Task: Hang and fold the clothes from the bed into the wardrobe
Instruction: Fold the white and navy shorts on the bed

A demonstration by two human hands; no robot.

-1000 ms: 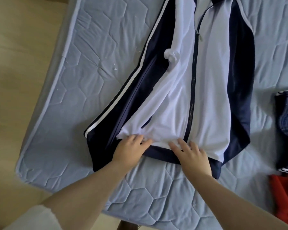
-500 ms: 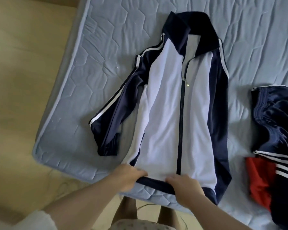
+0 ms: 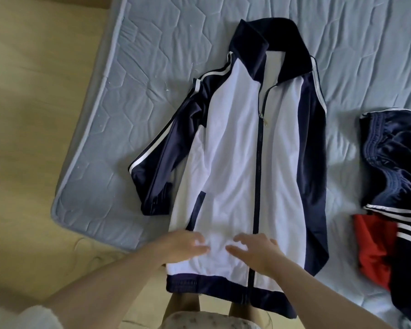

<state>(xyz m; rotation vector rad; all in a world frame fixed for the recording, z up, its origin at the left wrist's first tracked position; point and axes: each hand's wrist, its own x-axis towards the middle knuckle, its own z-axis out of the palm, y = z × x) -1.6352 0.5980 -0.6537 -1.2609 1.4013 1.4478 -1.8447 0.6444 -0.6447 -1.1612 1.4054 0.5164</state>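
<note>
Currently: navy-and-white jacket [image 3: 235, 162] lies front up, zipped, on the bed [image 3: 152, 43], hem at the near edge. Left hand [image 3: 183, 245] and right hand [image 3: 256, 250] rest flat on its lower white front, fingers spread, gripping nothing. Navy garment [image 3: 394, 162] and red garment [image 3: 373, 243] lie to its right.

The jacket [image 3: 242, 162] lies front up on the bed [image 3: 152, 43], with its collar far from us and its hem at the near edge. One sleeve [image 3: 157, 167] lies alongside on the left. Our left hand [image 3: 180, 245] and right hand [image 3: 256, 250] rest side by side on its lower front. A heap of clothes [image 3: 394, 167] lies to the right, and the floor [image 3: 33, 115] is left of the bed.
</note>
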